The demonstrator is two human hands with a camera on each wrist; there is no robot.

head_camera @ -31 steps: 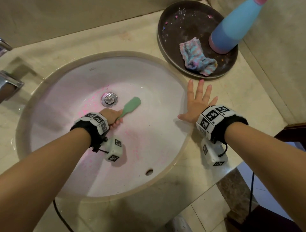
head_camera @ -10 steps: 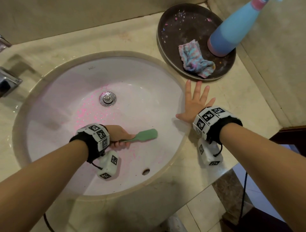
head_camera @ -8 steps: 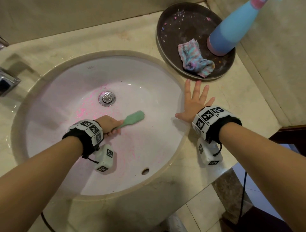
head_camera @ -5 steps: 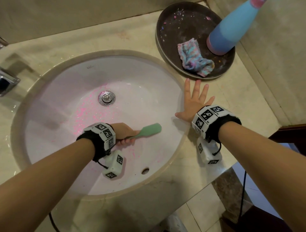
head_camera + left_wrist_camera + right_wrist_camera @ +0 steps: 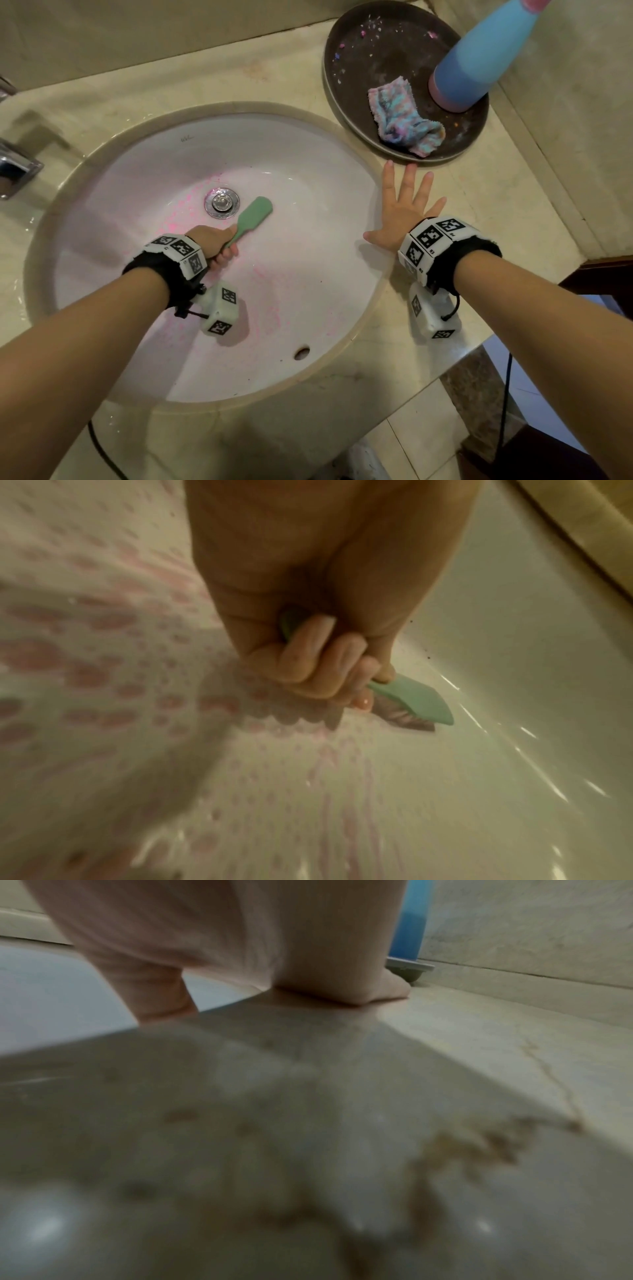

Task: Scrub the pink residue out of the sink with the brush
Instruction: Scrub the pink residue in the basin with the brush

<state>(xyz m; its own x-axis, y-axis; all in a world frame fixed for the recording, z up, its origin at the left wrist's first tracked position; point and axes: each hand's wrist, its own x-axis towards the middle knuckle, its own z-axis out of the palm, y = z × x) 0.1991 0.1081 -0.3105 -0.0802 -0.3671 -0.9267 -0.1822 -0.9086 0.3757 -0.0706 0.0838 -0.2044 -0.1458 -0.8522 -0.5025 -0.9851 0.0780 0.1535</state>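
A white oval sink (image 5: 308,164) holds pink residue (image 5: 178,222) scattered left of the drain and fainter pink specks (image 5: 274,294) toward the near side. My left hand (image 5: 215,245) grips the handle of a green brush (image 5: 253,217), its head lying just right of the metal drain (image 5: 222,202). In the left wrist view the fingers (image 5: 318,661) curl round the brush (image 5: 414,699), bristles down on the basin (image 5: 514,642). My right hand (image 5: 402,209) lies flat with spread fingers on the counter at the sink's right rim; the right wrist view shows the right hand (image 5: 342,969) pressed on the stone.
A dark round tray (image 5: 363,58) at the back right carries a pastel cloth (image 5: 404,123) and a blue bottle (image 5: 479,61). A chrome faucet (image 5: 13,168) juts in at the left. The beige counter (image 5: 513,205) ends at a wall on the right and drops off in front.
The left hand has swept the brush from the near right part of the basin back up and left, beside the drain. The right hand has stayed flat on the counter.
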